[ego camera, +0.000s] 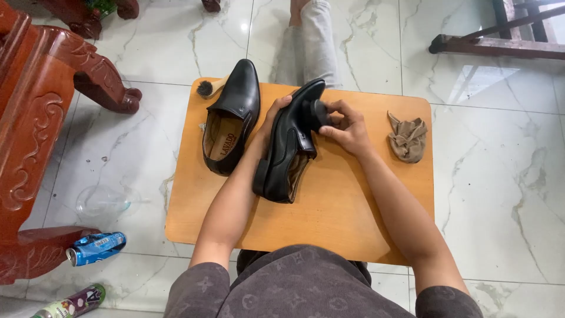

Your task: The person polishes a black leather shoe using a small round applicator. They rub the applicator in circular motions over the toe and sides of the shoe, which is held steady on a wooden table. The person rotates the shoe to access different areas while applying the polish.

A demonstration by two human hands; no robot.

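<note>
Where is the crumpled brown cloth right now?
In the head view, the crumpled brown cloth lies near the right edge of the small orange wooden table, just beyond the person's right hand.

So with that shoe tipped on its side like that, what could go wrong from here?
The black shoe stands tilted on the small wooden table, steadied only by the left hand; it might slip as the right hand presses a dark round applicator against it. Polish could perhaps smear the fingers. The second shoe and the brush lie near the table's far edge and could be nudged off.

Orange table (329, 218) bears a shoe (231, 121), cloth (407, 138), perhaps a brush (207, 88).
</note>
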